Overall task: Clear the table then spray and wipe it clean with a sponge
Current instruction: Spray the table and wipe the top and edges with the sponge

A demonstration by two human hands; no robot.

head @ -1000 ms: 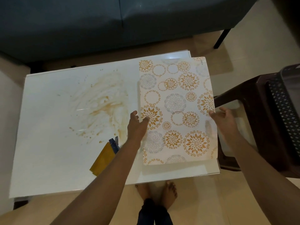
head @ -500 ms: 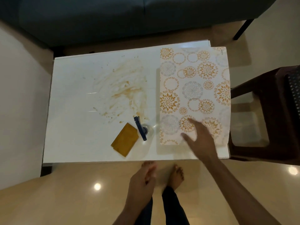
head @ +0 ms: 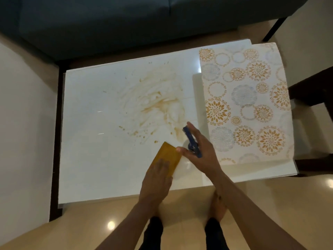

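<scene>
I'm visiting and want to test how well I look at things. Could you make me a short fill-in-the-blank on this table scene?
1. The left hand rests on the yellow ____.
2. The right hand is closed around a spray bottle whose trigger head is ____ in colour.
3. The brownish stain lies to the ____ of the patterned mat.
4. The mat's far right edge hangs over the ____.

Missing words: sponge; blue; left; table

Left hand (head: 158, 179) flat, right hand (head: 200, 152) curled.
</scene>
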